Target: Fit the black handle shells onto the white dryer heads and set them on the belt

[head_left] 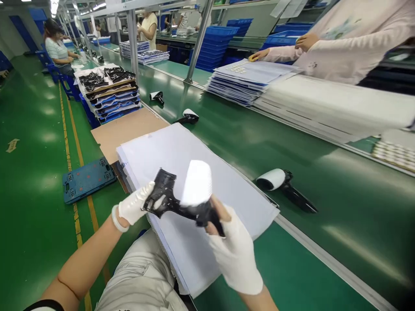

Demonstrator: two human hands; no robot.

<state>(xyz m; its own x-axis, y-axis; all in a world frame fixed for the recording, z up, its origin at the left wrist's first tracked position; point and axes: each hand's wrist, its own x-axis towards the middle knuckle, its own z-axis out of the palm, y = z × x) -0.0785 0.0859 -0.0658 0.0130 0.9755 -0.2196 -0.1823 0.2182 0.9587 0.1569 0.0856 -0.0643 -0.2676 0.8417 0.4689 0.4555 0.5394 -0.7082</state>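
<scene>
My left hand [136,203], in a white glove, grips a black plastic shell piece [164,190] at its left end. In my right hand [235,252], also gloved with the fingertips bare, is a hair dryer body [198,183] with a white barrel and a black handle. The thumb and fingers close round its black part. The two pieces meet or overlap between my hands, and I cannot tell whether they are joined. Both are above a stack of white sheets [207,263].
More hair dryer bodies [274,179] lie on the green conveyor belt [324,172]. Layered trays of black parts [110,93] stand at the far left, beyond a cardboard sheet [129,129]. Across the belt, a person's hand [259,55] rests by stacked sheets [240,84]. A metal post [199,43] rises nearby.
</scene>
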